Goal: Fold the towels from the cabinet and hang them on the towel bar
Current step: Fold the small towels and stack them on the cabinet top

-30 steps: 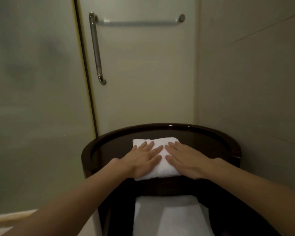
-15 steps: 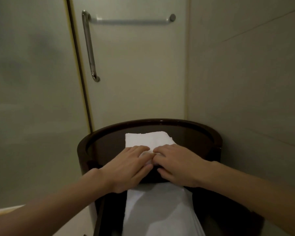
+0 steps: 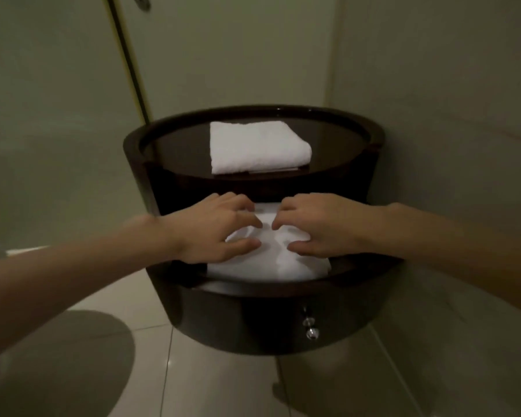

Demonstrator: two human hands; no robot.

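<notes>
A folded white towel (image 3: 257, 150) lies on the glossy top of the dark round cabinet (image 3: 133, 145). On the open shelf below lies a second white towel (image 3: 271, 263), bunched at its top. My left hand (image 3: 214, 228) and my right hand (image 3: 316, 225) sit side by side on it, fingers curled and thumbs under, each pinching a ridge of cloth. The towel bar is out of view except for the lower tip of the door handle (image 3: 142, 1).
The cabinet stands in a corner, with a wall on the right (image 3: 448, 115) and a frosted glass door on the left (image 3: 42, 115). Metal knobs (image 3: 310, 328) stick out of its lower front. Pale floor tiles (image 3: 223, 386) lie below.
Both hands left the folded towel on the cabinet top and dropped to the shelf below, where they now pinch the second towel. The view tilted down, so the towel bar left the frame.
</notes>
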